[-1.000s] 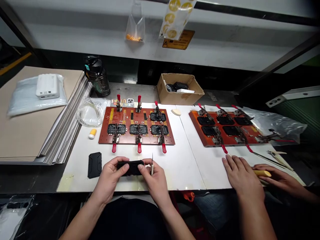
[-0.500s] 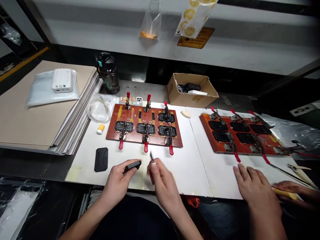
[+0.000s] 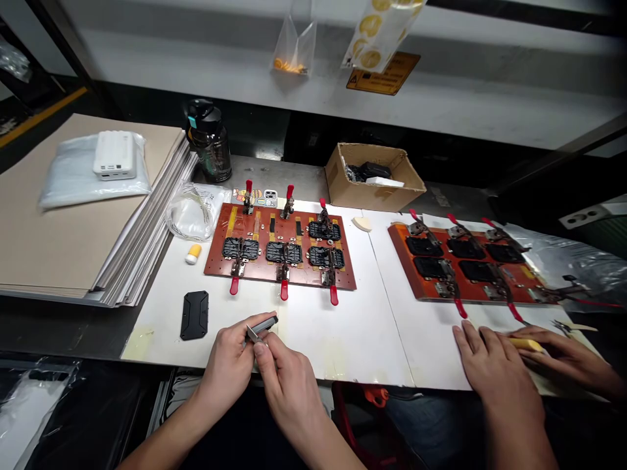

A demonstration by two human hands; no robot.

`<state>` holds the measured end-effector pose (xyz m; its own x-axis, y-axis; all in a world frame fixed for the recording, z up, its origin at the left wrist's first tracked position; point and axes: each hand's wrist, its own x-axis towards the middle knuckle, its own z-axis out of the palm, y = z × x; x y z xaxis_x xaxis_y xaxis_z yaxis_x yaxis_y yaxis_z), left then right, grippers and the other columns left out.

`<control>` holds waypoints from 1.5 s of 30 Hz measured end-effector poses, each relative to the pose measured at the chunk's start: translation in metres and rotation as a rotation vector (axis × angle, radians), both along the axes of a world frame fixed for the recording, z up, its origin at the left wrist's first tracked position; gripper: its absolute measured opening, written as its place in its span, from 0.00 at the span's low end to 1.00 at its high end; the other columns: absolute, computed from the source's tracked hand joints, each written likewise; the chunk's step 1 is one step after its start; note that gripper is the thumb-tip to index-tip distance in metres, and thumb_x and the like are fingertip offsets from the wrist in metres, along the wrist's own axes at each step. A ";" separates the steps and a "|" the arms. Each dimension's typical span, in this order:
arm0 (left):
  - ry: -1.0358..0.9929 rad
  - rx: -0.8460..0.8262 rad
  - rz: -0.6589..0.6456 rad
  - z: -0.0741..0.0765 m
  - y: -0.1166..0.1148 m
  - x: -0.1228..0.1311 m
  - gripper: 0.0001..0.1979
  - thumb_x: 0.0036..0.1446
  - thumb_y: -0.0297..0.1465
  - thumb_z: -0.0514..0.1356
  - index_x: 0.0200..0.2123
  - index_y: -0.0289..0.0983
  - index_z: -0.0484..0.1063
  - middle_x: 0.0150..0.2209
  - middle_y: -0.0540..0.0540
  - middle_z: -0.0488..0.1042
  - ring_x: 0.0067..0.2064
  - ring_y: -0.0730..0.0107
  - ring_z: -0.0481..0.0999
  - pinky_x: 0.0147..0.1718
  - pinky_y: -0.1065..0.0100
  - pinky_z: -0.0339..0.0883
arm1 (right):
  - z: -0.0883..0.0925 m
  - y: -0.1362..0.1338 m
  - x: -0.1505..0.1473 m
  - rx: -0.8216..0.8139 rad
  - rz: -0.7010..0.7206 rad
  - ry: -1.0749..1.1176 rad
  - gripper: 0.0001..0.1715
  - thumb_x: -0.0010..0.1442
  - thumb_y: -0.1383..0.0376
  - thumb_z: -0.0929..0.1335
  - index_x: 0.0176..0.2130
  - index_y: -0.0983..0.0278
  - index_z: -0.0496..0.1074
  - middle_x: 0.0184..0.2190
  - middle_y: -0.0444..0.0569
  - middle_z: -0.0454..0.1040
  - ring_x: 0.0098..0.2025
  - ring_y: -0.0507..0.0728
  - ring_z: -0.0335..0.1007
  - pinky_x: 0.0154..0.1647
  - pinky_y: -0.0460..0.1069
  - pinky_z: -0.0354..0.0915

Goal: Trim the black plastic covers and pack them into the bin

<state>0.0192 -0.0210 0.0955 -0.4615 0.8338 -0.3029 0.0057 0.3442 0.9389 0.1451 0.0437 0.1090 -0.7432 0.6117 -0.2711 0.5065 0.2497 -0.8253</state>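
My left hand (image 3: 226, 360) is closed around a small black plastic case part (image 3: 269, 322), held tilted above the near edge of the white work sheet. In my right hand (image 3: 290, 377) is a small knife; its pointed metal blade (image 3: 253, 334) lies at the near side of the case part. Whether the edge touches it I cannot tell, and the handle is hidden by my fingers. A flat black cover (image 3: 194, 316) rests to the left of my hands. Beyond them stands a reddish-brown fixture board (image 3: 213, 266) with red-handled clamps and several black frames.
To the right, a co-worker's hands (image 3: 499, 372) hold a yellow-handled tool (image 3: 526, 344) near a second clamp board (image 3: 409, 277). A cardboard box (image 3: 377, 186), a dark bottle (image 3: 213, 147), a yellow-white piece (image 3: 193, 254) and stacked cardboard sheets (image 3: 59, 254) surround the work sheet.
My right hand has moved left with the knife, bringing the blade to the case part. My left hand keeps its hold. The co-worker's far hand has shifted left.
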 end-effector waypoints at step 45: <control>0.379 0.240 -0.106 -0.021 0.005 0.008 0.22 0.62 0.22 0.56 0.49 0.54 0.80 0.54 0.48 0.77 0.58 0.57 0.71 0.58 0.54 0.66 | -0.044 0.034 0.039 -0.346 -0.688 0.360 0.23 0.64 0.45 0.67 0.34 0.61 0.66 0.19 0.35 0.54 0.20 0.49 0.46 0.21 0.45 0.49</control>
<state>0.0270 -0.0163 0.0744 -0.4104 0.9085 0.0784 0.3877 0.0959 0.9168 0.1846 0.0775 0.0652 -0.3128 0.8851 -0.3447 0.1453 -0.3141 -0.9382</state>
